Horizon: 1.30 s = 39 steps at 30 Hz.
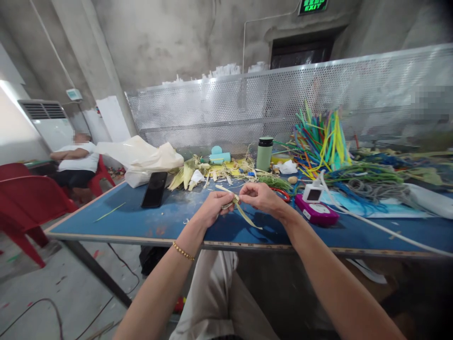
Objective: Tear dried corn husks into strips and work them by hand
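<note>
Just above the front part of the blue table, my two hands meet at a pale yellow-green husk strip (pixel 249 221). My left hand (pixel 213 208) is closed, pinching the strip where it looks folded or crossed. From the right, my right hand (pixel 261 196) pinches the same spot with thumb and forefinger. One end of the strip points up and left; a longer tail hangs down to the right. The fingers partly hide the middle of it. Behind the hands lies a heap of similar dry husks (pixel 187 174) with scraps around it.
A black phone (pixel 155 190) lies left on the blue table (pixel 116 219); a green bottle (pixel 264 155) stands behind. To the right are a purple box (pixel 316 210), a white cable (pixel 375 225) and colourful strips (pixel 332 139). A person (pixel 79 158) sits far left.
</note>
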{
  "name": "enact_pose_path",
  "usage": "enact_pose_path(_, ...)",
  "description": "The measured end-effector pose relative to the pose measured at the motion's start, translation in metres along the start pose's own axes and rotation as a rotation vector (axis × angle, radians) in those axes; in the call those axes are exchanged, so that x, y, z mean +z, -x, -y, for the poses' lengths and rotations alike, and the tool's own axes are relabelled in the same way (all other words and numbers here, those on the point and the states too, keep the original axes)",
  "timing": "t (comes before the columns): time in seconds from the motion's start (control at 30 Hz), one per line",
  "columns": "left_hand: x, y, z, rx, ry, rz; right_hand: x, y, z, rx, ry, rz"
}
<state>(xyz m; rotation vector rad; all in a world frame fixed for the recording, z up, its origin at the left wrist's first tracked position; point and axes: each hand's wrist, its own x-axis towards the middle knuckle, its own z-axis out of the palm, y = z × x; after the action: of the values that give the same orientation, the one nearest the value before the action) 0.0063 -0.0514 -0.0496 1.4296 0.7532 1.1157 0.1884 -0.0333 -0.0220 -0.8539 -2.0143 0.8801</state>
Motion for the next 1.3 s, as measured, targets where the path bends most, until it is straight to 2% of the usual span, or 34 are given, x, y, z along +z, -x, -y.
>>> enact_pose_path(0.17, 0.0017, 0.0028, -0.0044, -0.034, -0.009, -0.020, -0.0003, 0.0000, -0.0016, -0.009, 0.009, 0.022)
enact_pose_path(0.63, 0.0004, 0.0042, -0.0006, -0.021, -0.084, -0.028, 0.0010, 0.0005, -0.0007, -0.016, 0.001, 0.008)
enact_pose_path(0.77, 0.0031, 0.0066, -0.0039, -0.021, -0.079, 0.026, 0.0010, 0.0014, 0.0025, 0.004, -0.004, 0.007)
enact_pose_path(0.93, 0.0047, 0.0081, -0.0056, -0.051, -0.058, 0.091, -0.0001, 0.0009, 0.0023, 0.010, 0.067, -0.088)
enact_pose_path(1.1, 0.0038, 0.0087, -0.0029, -0.065, -0.053, 0.171, 0.0011, -0.0002, -0.0002, -0.016, 0.053, 0.041)
enact_pose_path(1.3, 0.0023, 0.0078, -0.0011, -0.060, -0.114, 0.193, 0.0043, 0.0025, 0.0069, 0.085, -0.085, 0.032)
